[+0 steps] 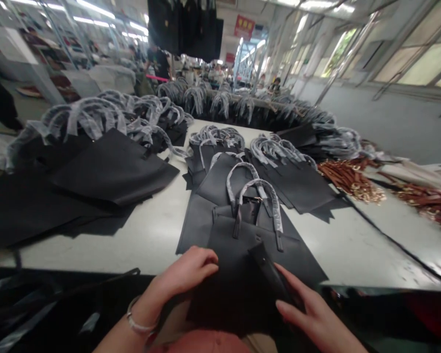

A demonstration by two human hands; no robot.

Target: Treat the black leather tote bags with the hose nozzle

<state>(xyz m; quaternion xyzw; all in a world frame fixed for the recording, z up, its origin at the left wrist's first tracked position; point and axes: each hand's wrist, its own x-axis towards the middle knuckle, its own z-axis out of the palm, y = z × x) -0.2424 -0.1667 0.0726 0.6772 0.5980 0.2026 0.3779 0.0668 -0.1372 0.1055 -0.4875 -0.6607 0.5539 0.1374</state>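
A black handbag (235, 274) lies in front of me at the table edge, its two handles (275, 206) wrapped in clear plastic film and pointing away. My left hand (196, 267) is at the bag's left side, fingers curled against its edge. Over the bag's right part, a black strap (266, 267) with a small metal stud stands at a slant. My right hand (301, 299) holds this strap between thumb and fingers, its lower end in dark shadow. Under the bag are more flat black bag pieces (194, 225).
Piles of black bag panels with wrapped handles lie at left (113, 166), centre (220, 139) and right (297, 184) on the white table (158, 240). Brown straps with gold clasps (353, 181) lie at right. A dark cord (389, 235) crosses the tabletop. People are in the background.
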